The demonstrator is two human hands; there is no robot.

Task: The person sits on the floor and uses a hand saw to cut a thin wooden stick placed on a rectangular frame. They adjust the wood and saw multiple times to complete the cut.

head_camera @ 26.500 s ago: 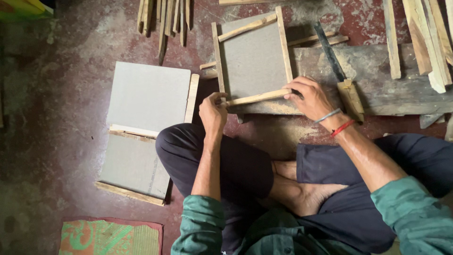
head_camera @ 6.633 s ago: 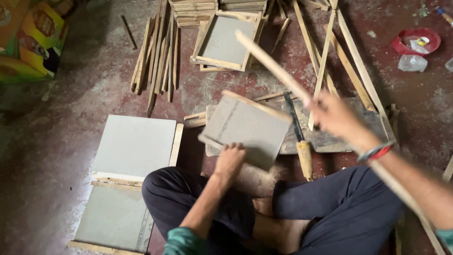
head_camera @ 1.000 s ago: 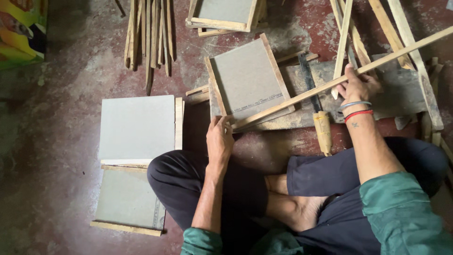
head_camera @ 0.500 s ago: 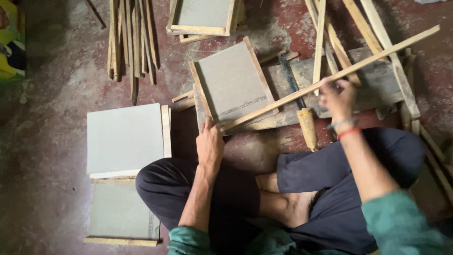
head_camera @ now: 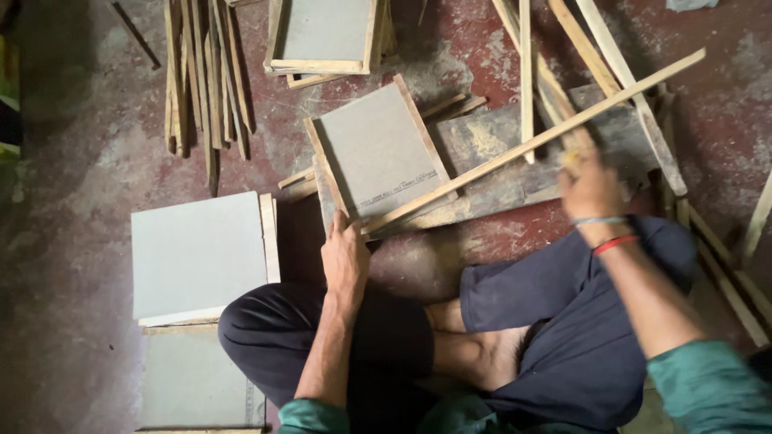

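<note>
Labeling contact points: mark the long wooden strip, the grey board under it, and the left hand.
long wooden strip (head_camera: 515, 153), head view, mid-length of its top face.
grey board (head_camera: 374, 149), head view, middle of the grey face.
left hand (head_camera: 344, 259), head view, back of the hand.

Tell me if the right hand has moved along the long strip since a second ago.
Cannot tell: the right hand is blurred at the long strip, above the wooden block, as before.

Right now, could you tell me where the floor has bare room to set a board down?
Bare floor lies left of the stick bundle, above the grey boards. It is crowded around the framed panel, wooden block and long slat.
</note>
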